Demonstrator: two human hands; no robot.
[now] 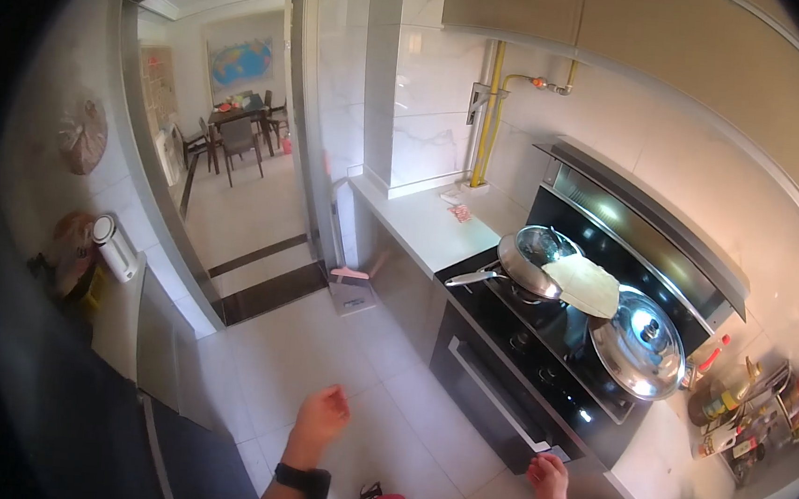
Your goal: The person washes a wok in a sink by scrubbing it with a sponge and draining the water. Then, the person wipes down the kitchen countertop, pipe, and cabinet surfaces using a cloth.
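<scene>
My left hand (323,414) hangs over the tiled floor with its fingers curled in, and no object shows in it. A black band (302,482) is around that wrist. Lower right, my right hand (548,477) is also curled closed, just in front of the end of the oven handle (500,398); whether it touches is unclear. Nothing shows in this hand either. Up on the black stove (544,327) stands a pan with a long handle (520,264) and a glass lid (550,247). A pale cloth (582,285) lies between it and a large pan with a domed lid (638,343).
A pale counter (420,223) runs left of the stove. Bottles and jars (743,417) crowd the right corner. The doorway on the left opens to a dining table (241,113). A dustpan (352,297) stands by the wall, and a white thermos (116,248) is at far left.
</scene>
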